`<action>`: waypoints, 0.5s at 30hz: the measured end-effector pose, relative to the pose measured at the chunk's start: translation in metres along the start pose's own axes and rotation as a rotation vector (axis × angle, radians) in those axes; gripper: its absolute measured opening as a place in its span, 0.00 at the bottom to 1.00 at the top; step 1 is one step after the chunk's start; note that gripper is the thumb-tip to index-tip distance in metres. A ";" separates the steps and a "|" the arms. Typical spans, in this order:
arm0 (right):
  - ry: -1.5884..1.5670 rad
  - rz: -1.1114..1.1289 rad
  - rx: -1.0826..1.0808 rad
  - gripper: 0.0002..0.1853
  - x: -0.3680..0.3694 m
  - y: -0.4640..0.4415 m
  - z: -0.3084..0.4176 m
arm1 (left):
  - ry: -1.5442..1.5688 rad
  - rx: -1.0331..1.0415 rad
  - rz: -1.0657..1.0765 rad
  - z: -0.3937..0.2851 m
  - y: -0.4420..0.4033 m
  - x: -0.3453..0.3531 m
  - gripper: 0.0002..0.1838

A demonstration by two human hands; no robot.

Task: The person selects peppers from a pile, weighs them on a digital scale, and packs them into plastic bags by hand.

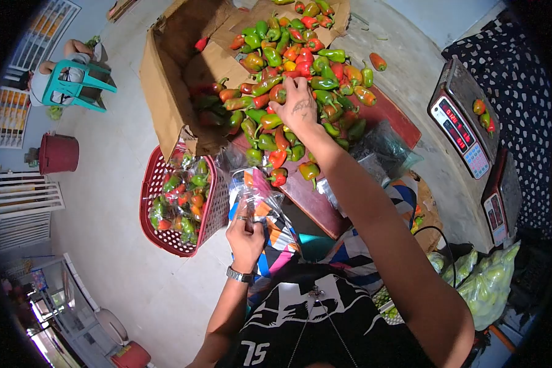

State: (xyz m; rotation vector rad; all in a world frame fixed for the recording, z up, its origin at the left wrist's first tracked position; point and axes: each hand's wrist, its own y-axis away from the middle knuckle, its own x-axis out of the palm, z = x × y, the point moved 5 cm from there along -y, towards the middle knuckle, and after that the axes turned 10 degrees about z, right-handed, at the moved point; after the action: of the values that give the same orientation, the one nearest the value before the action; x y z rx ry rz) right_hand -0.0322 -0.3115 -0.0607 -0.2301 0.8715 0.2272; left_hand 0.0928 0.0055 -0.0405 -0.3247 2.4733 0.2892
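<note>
My left hand [245, 244], with a watch on its wrist, pinches a clear plastic bag [253, 184] above my lap; whether anything is inside the bag is hard to make out. My right hand [298, 109] reaches into a large heap of red, green and orange peppers [270, 121]. Its thumb and fingers close around a reddish-brown pepper [278, 94]. Part of the heap lies on a red board [386, 116], part in an opened cardboard box [165, 80] tipped toward me.
A red perforated basket [146, 211] with bagged peppers stands left of my knees. On the right, a digital scale [463, 132] carries a few peppers, and a second scale [500, 208] sits nearer. Bags of green produce [487, 288] lie at lower right. A person sits on a green chair [73, 80].
</note>
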 end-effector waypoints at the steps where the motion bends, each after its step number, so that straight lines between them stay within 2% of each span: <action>1: 0.027 -0.007 -0.001 0.32 -0.001 0.002 0.000 | 0.000 0.014 -0.002 0.000 0.000 0.002 0.36; 3: 0.054 -0.041 -0.057 0.30 -0.004 0.005 0.000 | -0.015 0.006 0.005 -0.002 -0.002 0.003 0.36; 6: -0.108 -0.020 -0.039 0.30 -0.007 0.008 -0.010 | -0.035 -0.031 0.022 -0.005 0.000 0.001 0.36; 8: -0.430 -0.160 0.089 0.30 -0.017 0.013 -0.020 | -0.021 -0.074 0.050 0.000 0.002 0.002 0.36; 9: -0.586 -0.231 0.157 0.30 -0.023 0.019 -0.026 | -0.007 -0.032 0.027 0.000 0.002 0.003 0.35; 10: -0.844 -0.303 0.164 0.25 -0.030 0.024 -0.034 | 0.011 0.012 0.003 0.000 0.001 0.005 0.35; 12: -1.465 -0.167 0.220 0.25 -0.045 0.034 -0.058 | 0.042 0.030 -0.003 -0.002 -0.001 0.007 0.35; 13: -1.545 -0.189 0.232 0.25 -0.054 0.039 -0.077 | 0.052 0.005 0.014 -0.006 -0.001 0.006 0.35; 14: -1.455 -0.198 0.286 0.20 -0.068 0.045 -0.097 | 0.058 -0.019 0.032 -0.007 -0.001 0.004 0.34; 15: -1.304 -0.142 0.213 0.16 -0.086 0.051 -0.116 | 0.058 0.033 0.020 -0.002 -0.001 0.006 0.37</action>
State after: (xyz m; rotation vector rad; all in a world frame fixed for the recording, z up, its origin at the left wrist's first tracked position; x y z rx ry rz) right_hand -0.1845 -0.3059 -0.0719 0.0797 -0.4165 0.1072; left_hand 0.0877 0.0035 -0.0427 -0.2985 2.5366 0.2498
